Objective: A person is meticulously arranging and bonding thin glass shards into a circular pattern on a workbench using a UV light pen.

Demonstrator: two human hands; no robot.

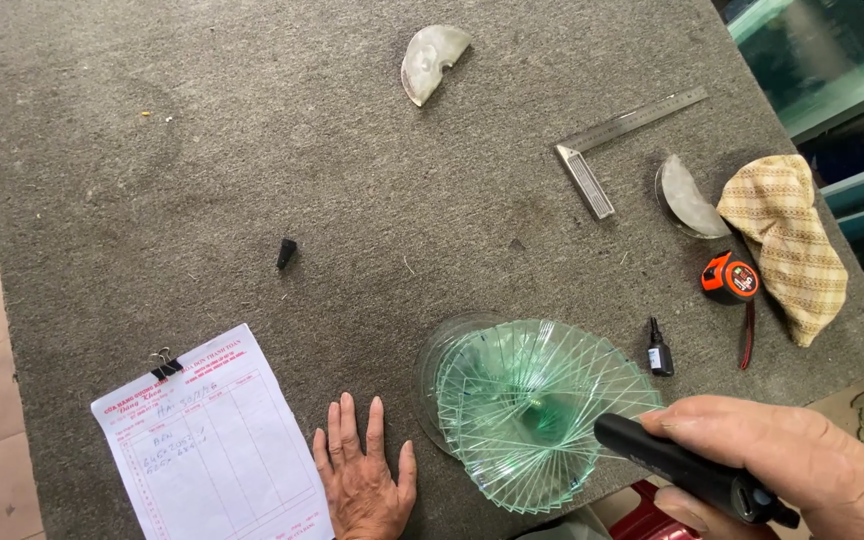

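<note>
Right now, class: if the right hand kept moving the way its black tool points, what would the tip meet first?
The right hand aims the black tool up-left. Its tip would probably first meet the fanned stack of glass pieces, though the tip's height above the glass is unclear.

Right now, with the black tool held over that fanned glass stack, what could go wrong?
1. The glass stack sits near the table's front edge and seems to overhang it; a nudge from the right hand might tip it off.
2. The tool points at the stack; a slip could chip the thin exposed edges.
3. The left hand lies flat beside the stack's sharp corners and could get cut.
</note>
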